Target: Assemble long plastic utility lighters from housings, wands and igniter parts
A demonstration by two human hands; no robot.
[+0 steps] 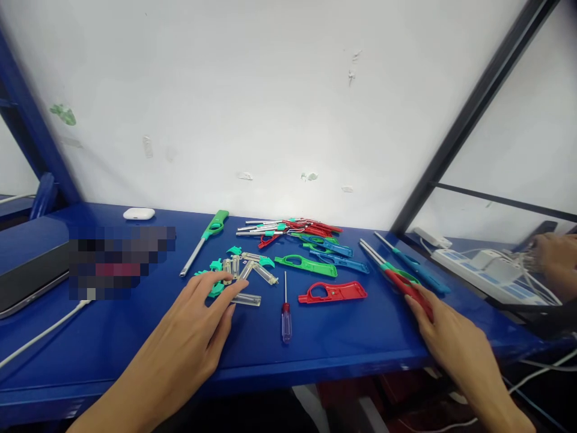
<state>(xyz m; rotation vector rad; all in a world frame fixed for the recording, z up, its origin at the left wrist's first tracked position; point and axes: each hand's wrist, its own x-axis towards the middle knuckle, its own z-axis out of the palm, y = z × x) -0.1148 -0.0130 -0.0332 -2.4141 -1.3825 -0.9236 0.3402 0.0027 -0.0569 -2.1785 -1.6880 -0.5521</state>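
Observation:
My left hand [193, 319] reaches over a small pile, fingers apart and nothing visibly gripped. Clear plastic fuel tanks [264, 273] and teal trigger pieces [216, 264] lie around its fingertips, partly covered by them. On the right, my right hand [455, 337] has its fingers on the handle of a red gas lighter [401, 282], whose metal nozzle points away from me. A green lighter lies against it, and a blue lighter [421, 270] is just beyond. Between the hands are a screwdriver [286, 322] with a translucent purple handle and a red half-shell [333, 292].
Green half-shells [311, 266] and blue ones [342, 263] lie mid-table, before a heap of red lighter parts with metal nozzles [315, 227]. A whole green lighter [205, 240], a white earbud case [139, 213] and a phone [36, 273] sit leftward. Another person's hand [559, 264] shows far right.

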